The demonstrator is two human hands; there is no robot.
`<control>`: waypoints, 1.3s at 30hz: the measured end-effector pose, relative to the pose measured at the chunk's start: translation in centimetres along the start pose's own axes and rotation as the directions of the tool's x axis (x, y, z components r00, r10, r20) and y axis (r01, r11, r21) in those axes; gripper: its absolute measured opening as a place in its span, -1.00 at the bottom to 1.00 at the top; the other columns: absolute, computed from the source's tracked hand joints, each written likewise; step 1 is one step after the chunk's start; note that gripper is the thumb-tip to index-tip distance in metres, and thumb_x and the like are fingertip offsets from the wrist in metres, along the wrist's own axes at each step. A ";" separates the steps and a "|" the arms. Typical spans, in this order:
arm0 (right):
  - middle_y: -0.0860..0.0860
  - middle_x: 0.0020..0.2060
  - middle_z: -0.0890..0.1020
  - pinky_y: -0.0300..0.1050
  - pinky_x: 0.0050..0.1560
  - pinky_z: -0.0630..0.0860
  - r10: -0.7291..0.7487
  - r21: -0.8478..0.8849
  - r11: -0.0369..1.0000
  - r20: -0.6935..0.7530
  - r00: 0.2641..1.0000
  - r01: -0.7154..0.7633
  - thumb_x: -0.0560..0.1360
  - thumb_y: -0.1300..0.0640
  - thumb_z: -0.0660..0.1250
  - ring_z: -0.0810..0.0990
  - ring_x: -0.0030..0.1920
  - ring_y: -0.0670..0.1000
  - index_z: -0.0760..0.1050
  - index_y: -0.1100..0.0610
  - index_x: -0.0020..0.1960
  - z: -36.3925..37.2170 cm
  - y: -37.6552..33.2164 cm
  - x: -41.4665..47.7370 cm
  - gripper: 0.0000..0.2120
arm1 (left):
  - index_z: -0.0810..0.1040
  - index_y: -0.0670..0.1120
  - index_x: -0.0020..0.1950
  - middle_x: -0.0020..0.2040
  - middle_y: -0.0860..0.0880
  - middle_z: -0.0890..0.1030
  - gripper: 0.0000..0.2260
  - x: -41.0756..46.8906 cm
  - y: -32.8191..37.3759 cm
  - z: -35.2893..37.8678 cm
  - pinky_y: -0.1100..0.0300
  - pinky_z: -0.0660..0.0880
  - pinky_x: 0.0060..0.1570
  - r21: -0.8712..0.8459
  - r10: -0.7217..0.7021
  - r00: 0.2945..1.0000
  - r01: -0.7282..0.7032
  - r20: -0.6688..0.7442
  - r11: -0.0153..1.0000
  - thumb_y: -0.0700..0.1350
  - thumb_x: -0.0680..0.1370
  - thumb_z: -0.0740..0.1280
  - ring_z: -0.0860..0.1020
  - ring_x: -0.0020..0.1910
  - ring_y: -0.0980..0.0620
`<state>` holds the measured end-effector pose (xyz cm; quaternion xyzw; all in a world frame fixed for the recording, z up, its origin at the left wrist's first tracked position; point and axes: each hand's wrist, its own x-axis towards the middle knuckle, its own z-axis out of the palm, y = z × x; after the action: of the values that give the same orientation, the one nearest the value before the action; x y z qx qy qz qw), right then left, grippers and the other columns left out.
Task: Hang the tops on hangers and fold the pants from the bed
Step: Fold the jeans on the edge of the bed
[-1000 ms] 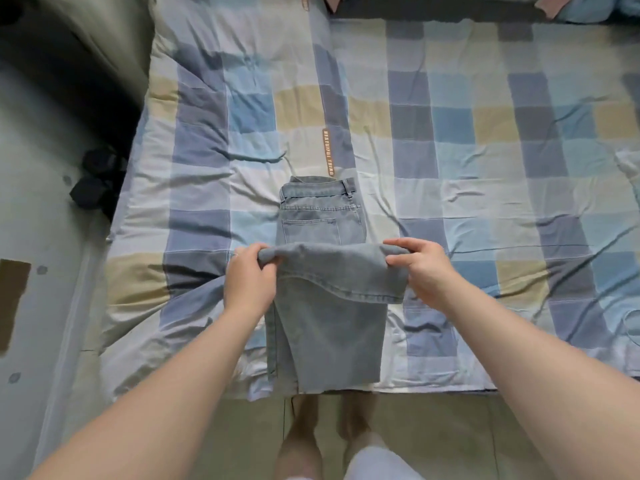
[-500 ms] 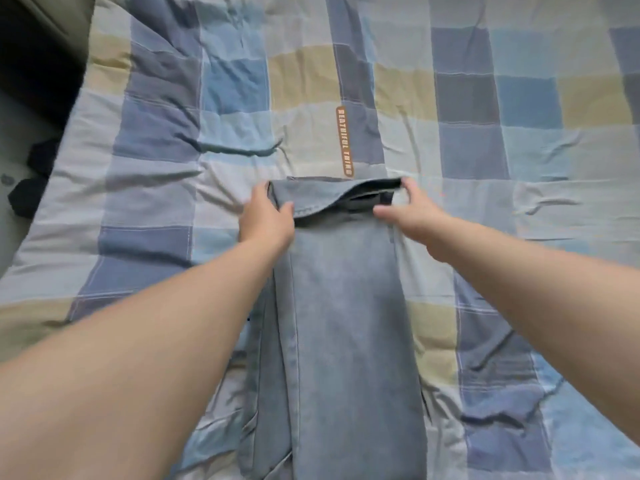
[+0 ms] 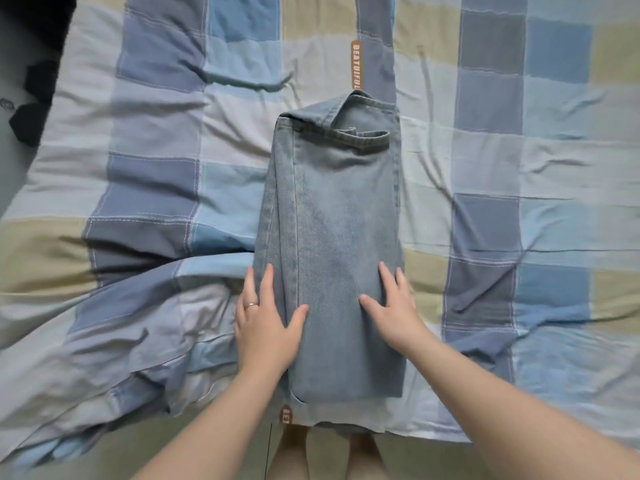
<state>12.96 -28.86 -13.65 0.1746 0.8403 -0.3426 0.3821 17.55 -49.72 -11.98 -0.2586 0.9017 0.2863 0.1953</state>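
Note:
A pair of light blue jeans (image 3: pixel 332 230) lies folded in half lengthwise and doubled over on the bed, its hem end curling up at the far side. My left hand (image 3: pixel 265 320) rests flat on the jeans' near left edge, fingers spread, a ring on one finger. Flat on the near right edge lies my right hand (image 3: pixel 394 306), fingers apart. Neither hand grips the cloth. No tops or hangers show in the head view.
The bed wears a rumpled checked cover (image 3: pixel 145 188) of blue, grey and beige squares. Its near edge hangs over the floor, where my bare feet (image 3: pixel 325 455) stand. Dark objects (image 3: pixel 31 109) sit on the floor at the far left.
My hands let go of the jeans' far end after laying it over the waistband, then slid back to the near end and flattened on the cloth. The camera moved closer.

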 end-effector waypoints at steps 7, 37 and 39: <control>-0.06 0.61 0.06 0.16 0.56 0.12 0.115 0.265 0.958 0.009 0.993 -0.113 0.45 -0.14 0.48 0.10 0.59 0.06 -0.21 -0.13 0.62 4.3 5.7 -4.6 0.03 | -0.01 0.04 0.63 0.60 -0.02 0.22 0.02 -6.2 -6.9 2.0 -0.09 0.28 0.46 -0.165 -0.197 0.967 0.223 0.159 0.961 0.18 0.37 0.55 0.25 0.54 -0.07; 0.02 -0.18 0.56 -0.12 -0.14 0.55 0.369 0.665 0.561 0.332 0.868 -0.493 0.55 0.12 0.42 0.48 -0.31 -0.03 0.51 0.10 -0.02 3.4 6.6 -8.8 -0.90 | 0.55 0.01 -0.10 -0.20 0.04 0.65 -0.90 -7.8 -6.5 -0.2 0.25 0.54 -0.51 -0.557 -0.360 0.803 0.591 0.475 0.584 -0.08 0.56 0.44 0.64 -0.34 0.12; 0.02 -0.30 0.53 -0.13 -0.21 0.53 0.376 0.669 0.572 0.302 0.876 -0.476 0.57 0.16 0.39 0.41 -0.43 -0.06 0.49 0.11 -0.04 3.2 6.7 -9.3 -0.92 | 0.55 0.00 -0.09 -0.19 0.04 0.66 -0.91 -8.3 -6.5 -0.5 0.23 0.55 -0.48 -0.566 -0.357 0.803 0.591 0.477 0.574 -0.09 0.57 0.43 0.65 -0.36 0.13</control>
<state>24.41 -26.68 -11.04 0.4860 0.5413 -0.5542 0.4046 27.79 -51.63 -10.17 -0.4985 0.5797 0.5739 0.2934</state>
